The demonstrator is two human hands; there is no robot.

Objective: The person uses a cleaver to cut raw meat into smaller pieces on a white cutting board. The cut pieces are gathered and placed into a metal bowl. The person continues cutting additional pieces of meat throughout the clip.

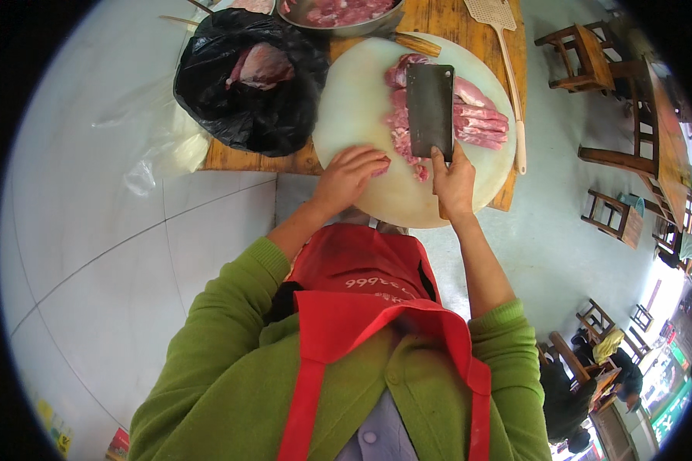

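My right hand (457,181) grips the handle of a cleaver (430,112), whose broad dark blade hides part of the meat beneath it. Raw meat strips (481,124) lie to the right of the blade on a round white cutting board (357,92). Small cut bits of meat (402,141) are spread along the blade's left side. Near the board's left front edge, my left hand (349,176) has its fingers curled over a small piece of meat (382,167).
A black plastic bag (207,92) with a chunk of raw meat (263,66) sits left of the board. Behind stands a metal basin (375,26) of meat. A fly swatter (507,63) lies along the right side of the wooden table (438,17). Wooden stools (594,57) stand farther right.
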